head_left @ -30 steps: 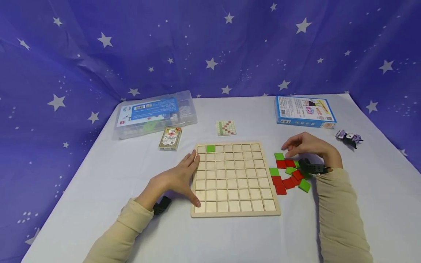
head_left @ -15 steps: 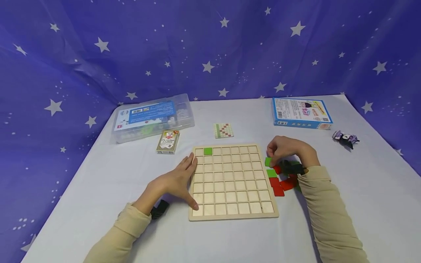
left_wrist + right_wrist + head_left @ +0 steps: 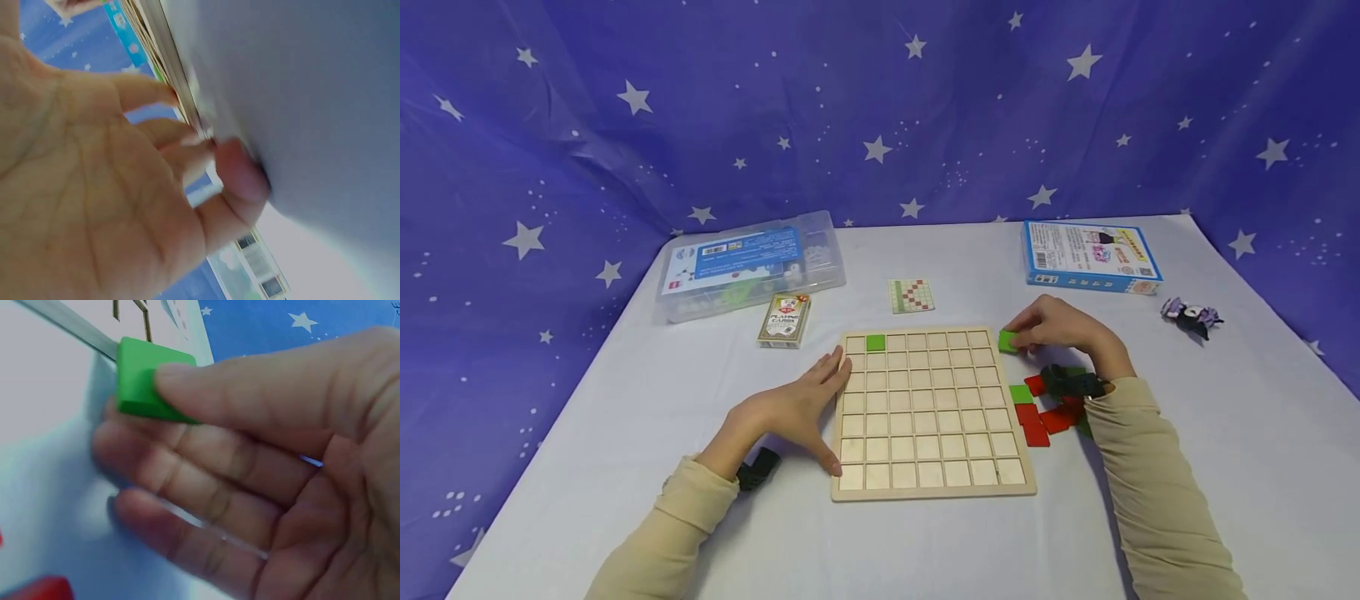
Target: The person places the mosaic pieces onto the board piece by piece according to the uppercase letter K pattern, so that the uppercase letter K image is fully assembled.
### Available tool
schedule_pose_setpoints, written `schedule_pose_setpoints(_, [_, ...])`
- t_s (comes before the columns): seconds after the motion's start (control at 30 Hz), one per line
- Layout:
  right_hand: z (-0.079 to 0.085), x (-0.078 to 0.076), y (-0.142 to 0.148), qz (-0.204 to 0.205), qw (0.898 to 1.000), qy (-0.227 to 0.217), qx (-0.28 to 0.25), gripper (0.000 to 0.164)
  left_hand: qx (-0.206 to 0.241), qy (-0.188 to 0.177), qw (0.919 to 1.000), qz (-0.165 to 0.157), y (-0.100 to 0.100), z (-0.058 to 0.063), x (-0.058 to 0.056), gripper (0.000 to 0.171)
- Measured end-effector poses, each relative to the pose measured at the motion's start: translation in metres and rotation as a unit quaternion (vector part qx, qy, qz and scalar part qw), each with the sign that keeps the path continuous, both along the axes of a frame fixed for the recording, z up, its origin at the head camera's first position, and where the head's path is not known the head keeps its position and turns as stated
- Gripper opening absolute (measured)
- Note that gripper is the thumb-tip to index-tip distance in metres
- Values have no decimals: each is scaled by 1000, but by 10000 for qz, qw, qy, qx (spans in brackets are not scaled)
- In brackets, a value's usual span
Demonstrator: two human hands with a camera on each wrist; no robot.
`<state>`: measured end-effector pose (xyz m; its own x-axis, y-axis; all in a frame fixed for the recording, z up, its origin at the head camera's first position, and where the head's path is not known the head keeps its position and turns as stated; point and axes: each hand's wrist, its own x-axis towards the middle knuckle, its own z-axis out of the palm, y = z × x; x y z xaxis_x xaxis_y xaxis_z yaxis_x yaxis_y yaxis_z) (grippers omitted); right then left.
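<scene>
A wooden grid board [image 3: 934,497] lies on the white table, with one green tile [image 3: 876,342] in its far row, second cell from the left. My left hand [image 3: 793,410] rests along the board's left edge, fingers spread and thumb near the near-left corner; its fingertips touch the edge in the left wrist view. Just beyond the board's far right corner, my right hand [image 3: 1051,323] pinches another green tile [image 3: 139,375] between thumb and fingers. Below that hand lies a loose heap of red tiles [image 3: 1036,435] and green tiles [image 3: 1021,394], partly hidden by the wrist.
Behind the board lies a small pattern card [image 3: 912,295]. A playing-card box [image 3: 785,320] and a clear plastic case [image 3: 752,262] stand back left. At back right are a blue box [image 3: 1092,255] and a purple-and-black trinket [image 3: 1192,317].
My right hand has come left to the tiles, taken hold of a green one and carried it away from the heap toward the board's far right corner. The left hand stays by the board.
</scene>
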<state>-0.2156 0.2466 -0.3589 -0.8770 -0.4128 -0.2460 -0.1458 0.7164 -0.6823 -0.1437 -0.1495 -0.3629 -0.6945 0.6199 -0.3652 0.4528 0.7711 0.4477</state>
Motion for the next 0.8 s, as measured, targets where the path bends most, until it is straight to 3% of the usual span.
schedule_pose_setpoints(0.2, [-3, -2, 0, -275, 9984, -40, -498, 28, 86, -27, 9999, -102, -2, -1, -2, 141])
schedule_pose_setpoints(0.5, [-10, -3, -4, -777, 9950, 14, -622, 27, -62, 12, 10000, 46, 2, -2, 1, 147])
schedule_pose_setpoints(0.8, [-3, -5, -10, -550, 9975, -2, -436, 24, -77, 95, 9999, 88, -1, -1, 0, 147])
